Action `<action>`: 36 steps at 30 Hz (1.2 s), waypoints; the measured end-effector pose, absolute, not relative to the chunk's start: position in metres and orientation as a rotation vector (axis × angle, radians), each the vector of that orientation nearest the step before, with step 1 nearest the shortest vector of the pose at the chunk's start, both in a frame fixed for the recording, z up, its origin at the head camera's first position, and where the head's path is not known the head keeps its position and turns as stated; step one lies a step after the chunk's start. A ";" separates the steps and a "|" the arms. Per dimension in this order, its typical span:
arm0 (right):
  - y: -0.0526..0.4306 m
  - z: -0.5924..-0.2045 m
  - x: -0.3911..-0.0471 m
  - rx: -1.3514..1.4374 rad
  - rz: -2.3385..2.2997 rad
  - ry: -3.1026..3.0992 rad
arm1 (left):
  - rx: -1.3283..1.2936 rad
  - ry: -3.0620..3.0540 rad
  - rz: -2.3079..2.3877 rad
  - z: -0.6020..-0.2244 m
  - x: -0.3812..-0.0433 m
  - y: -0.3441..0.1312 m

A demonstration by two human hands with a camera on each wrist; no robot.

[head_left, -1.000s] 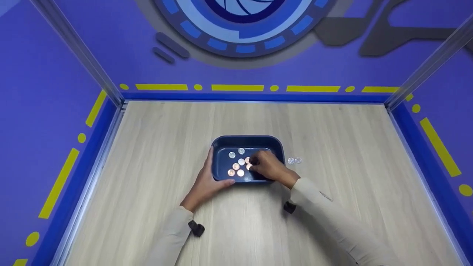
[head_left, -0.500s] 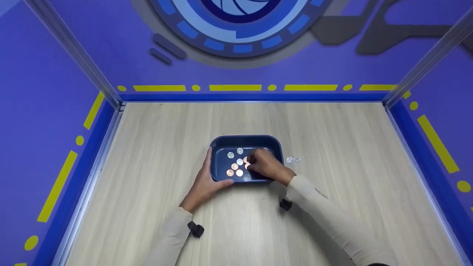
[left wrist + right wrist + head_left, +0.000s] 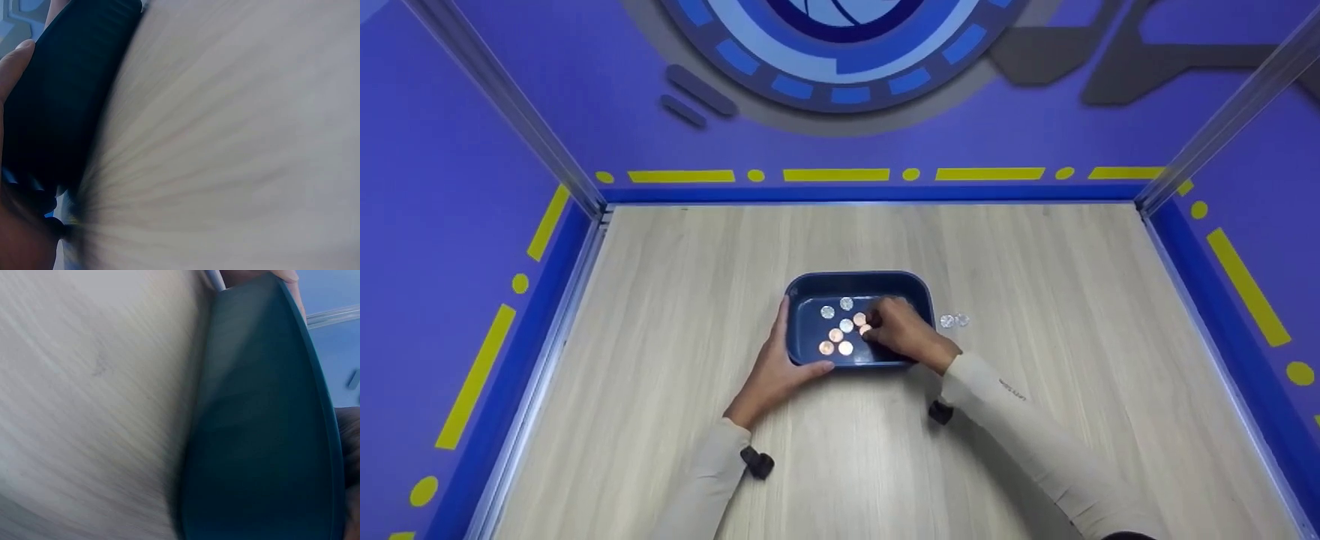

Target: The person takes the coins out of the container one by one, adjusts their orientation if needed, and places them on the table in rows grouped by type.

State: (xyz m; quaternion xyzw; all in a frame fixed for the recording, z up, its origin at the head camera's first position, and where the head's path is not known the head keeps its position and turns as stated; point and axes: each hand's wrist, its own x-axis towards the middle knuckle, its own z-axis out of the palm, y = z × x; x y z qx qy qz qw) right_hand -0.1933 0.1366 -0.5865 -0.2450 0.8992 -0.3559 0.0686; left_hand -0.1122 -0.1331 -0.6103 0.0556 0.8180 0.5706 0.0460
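A dark blue rectangular tray [image 3: 859, 282] sits mid-table with several silver and copper coins [image 3: 835, 335] lying flat on its floor. My left hand [image 3: 778, 371] grips its front left corner, fingers along the left wall and thumb on the front rim; the left wrist view shows that thumb [image 3: 18, 63] at the edge. Inside the tray, my right hand [image 3: 906, 330] has curled fingers, with thumb and index pinching a copper coin [image 3: 865, 330] that is partly hidden by the fingertips. In the right wrist view the tray's outer wall [image 3: 264, 416] covers most of this hand.
Two silver coins [image 3: 948, 321] lie side by side on the wooden table [image 3: 1035, 285] just right of the tray. Blue walls [image 3: 915, 150] with yellow dashes enclose the table at the back and both sides.
The copper coin at my right fingertips has shifted slightly, up toward the copper coin beside it. My left hand keeps its place on the tray; the whole head view has drifted a little.
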 end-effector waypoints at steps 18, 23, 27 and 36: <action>0.139 -0.588 -0.191 -0.738 -1.028 2.732 | 0.159 2.510 1.719 -0.612 -0.113 -0.132; 0.140 -0.557 -0.179 -0.673 -1.067 2.740 | 0.162 2.522 1.708 -0.612 -0.113 -0.133; 0.146 -0.546 -0.174 -0.669 -1.112 2.756 | 0.166 2.528 1.702 -0.611 -0.113 -0.133; 0.167 -0.531 -0.166 -0.622 -1.293 2.741 | 0.213 2.504 1.755 -0.610 -0.114 -0.134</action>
